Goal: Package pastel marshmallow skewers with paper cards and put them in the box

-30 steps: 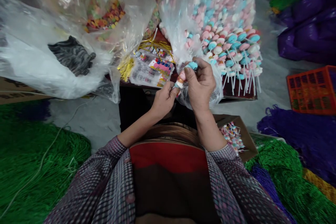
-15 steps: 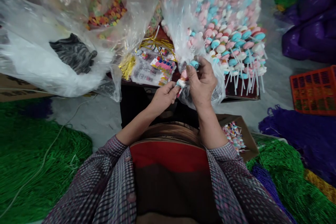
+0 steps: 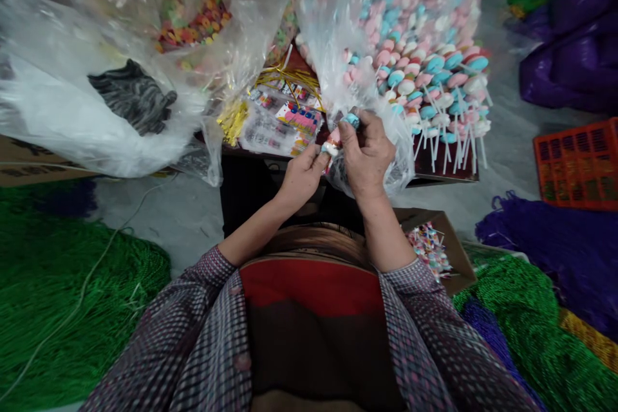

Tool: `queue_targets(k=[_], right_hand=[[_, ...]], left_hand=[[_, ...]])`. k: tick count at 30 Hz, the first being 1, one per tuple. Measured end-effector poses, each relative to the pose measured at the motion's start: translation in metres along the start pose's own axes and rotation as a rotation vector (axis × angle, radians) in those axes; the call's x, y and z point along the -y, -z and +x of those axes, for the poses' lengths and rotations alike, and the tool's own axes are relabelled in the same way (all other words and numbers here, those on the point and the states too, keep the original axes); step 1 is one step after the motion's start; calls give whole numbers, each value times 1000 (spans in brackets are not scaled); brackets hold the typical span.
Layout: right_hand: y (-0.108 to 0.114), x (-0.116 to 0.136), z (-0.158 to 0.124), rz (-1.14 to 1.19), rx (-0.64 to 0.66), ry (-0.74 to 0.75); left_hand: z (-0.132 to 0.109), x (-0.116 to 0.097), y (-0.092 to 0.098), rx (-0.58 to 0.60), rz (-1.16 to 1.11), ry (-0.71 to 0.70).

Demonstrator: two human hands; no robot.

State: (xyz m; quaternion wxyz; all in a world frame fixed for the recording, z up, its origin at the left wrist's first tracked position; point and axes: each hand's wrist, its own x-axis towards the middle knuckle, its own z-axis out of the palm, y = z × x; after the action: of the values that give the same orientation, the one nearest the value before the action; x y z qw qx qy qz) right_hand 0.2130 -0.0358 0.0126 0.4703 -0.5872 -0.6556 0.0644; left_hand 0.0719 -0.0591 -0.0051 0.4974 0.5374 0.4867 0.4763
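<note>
Between my two hands is a marshmallow lollipop point(image 3: 333, 140) with blue, pink and white pieces, tilted up to the right. My left hand point(image 3: 302, 175) pinches its lower end; fingers cover the stick. Thumb and fingers of my right hand point(image 3: 369, 149) are closed around the upper end, by the blue piece. Just beyond my left hand lie printed clear plastic wrappers point(image 3: 275, 132) and a bunch of gold twist ties point(image 3: 234, 121). To the right, many marshmallow lollipops point(image 3: 441, 77) are heaped with white sticks over the table edge. A crumpled clear bag point(image 3: 403, 158) lies behind my right hand.
A cardboard box point(image 3: 461, 254) of finished-looking lollipops stands by my right elbow. Large clear bags point(image 3: 255, 6) with ring-shaped candies cover the back left. Green strands point(image 3: 72, 290) lie at left, an orange crate point(image 3: 579, 164) and purple strands point(image 3: 550, 251) at right.
Both hands have shifted very slightly left with the lollipop, which now leans more. My grip on it stays closed.
</note>
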Motion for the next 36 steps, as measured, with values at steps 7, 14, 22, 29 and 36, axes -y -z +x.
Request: queue_targets(k=[7, 14, 22, 29, 36], right_hand=[[-3, 3, -1, 82, 21, -22], [-8, 2, -5, 376, -2, -126], [6, -1, 3, 649, 15, -263], [21, 4, 10, 772, 55, -333], [10, -3, 13, 690, 2, -356]], left_hand=[[0, -1, 4, 15, 46, -41], [6, -7, 12, 72, -9, -66], [1, -2, 17, 42, 84, -202], [1, 11, 23, -34, 258, -384], [-5, 19, 15, 85, 226, -330]])
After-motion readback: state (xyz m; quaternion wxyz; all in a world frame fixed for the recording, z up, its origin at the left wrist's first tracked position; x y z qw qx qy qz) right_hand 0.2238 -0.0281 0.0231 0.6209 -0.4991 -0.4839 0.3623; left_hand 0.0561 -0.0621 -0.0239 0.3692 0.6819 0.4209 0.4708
